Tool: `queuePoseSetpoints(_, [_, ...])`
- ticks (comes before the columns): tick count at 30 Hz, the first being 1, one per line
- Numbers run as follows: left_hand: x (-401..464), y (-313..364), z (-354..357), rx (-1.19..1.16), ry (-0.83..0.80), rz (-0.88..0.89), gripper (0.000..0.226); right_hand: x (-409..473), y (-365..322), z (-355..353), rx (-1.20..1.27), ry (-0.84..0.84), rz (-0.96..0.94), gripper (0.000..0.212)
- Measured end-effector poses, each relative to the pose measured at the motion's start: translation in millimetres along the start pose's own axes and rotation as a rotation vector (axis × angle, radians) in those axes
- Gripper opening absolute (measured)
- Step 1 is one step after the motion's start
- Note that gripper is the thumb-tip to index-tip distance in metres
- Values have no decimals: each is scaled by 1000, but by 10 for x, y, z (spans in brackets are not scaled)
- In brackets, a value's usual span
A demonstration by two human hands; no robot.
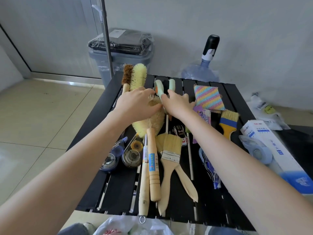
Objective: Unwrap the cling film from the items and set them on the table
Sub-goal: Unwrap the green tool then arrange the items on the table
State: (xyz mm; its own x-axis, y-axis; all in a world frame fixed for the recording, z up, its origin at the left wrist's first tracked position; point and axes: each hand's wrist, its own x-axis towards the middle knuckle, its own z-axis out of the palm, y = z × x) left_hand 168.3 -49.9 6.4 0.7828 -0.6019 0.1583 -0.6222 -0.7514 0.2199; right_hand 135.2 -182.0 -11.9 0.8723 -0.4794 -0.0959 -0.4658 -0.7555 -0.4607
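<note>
toy car (pixel 180 133) half under forearm

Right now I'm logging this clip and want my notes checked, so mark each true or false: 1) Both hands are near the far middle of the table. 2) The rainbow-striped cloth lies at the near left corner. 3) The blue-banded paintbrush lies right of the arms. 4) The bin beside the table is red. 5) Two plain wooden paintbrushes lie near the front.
1) True: the left hand and right hand meet over the yellow bottle brush on the table.
2) False: the striped cloth lies at the far right.
3) True: the blue-banded paintbrush.
4) False: the bin is grey.
5) True: the wooden paintbrushes.
</note>
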Motion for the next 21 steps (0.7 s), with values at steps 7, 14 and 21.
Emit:
queuePoseSetpoints(7, [-281, 74, -285, -178, 72, -88, 62, -413, -28, -261, 113, 130, -130, 43])
queuePoseSetpoints(14, [-922, 416, -602, -593, 106, -70, 55, -1172, 11, -482, 352, 142, -327, 37])
queuePoseSetpoints(21, [-1923, 680, -743, -838, 104, 159, 59, -2342, 133, -558, 576, -44, -535, 73])
